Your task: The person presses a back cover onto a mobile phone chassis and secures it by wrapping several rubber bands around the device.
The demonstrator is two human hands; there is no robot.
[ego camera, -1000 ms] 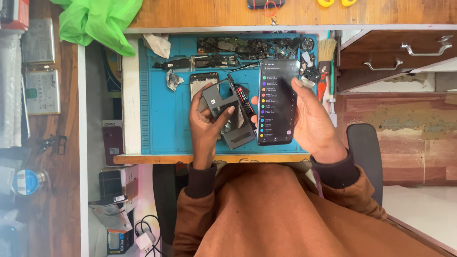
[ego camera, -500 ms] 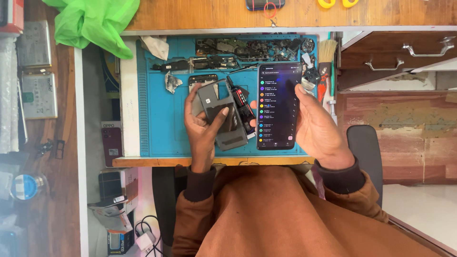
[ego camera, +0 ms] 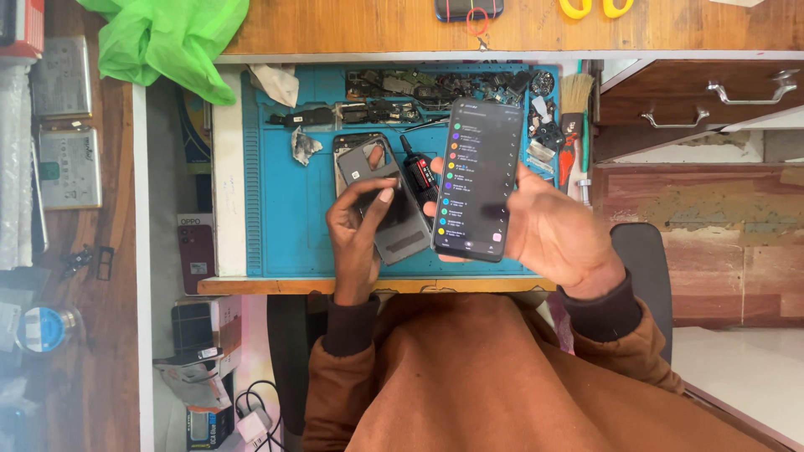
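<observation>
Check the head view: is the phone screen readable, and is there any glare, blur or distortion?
Head view: even light, soft shadows; lit phone in the right hand is sharp without glare, its text too small to read; left hand on grey case is crisp; frame edges look slightly softer.

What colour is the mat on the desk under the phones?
The rubber work mat is blue, clearest in the head view.

At twelve o'clock I see loose phone parts [ego camera: 435, 88] on the blue mat [ego camera: 285, 218]; green cloth [ego camera: 172, 42] at eleven; brush [ego camera: 573, 117] at two.
</observation>
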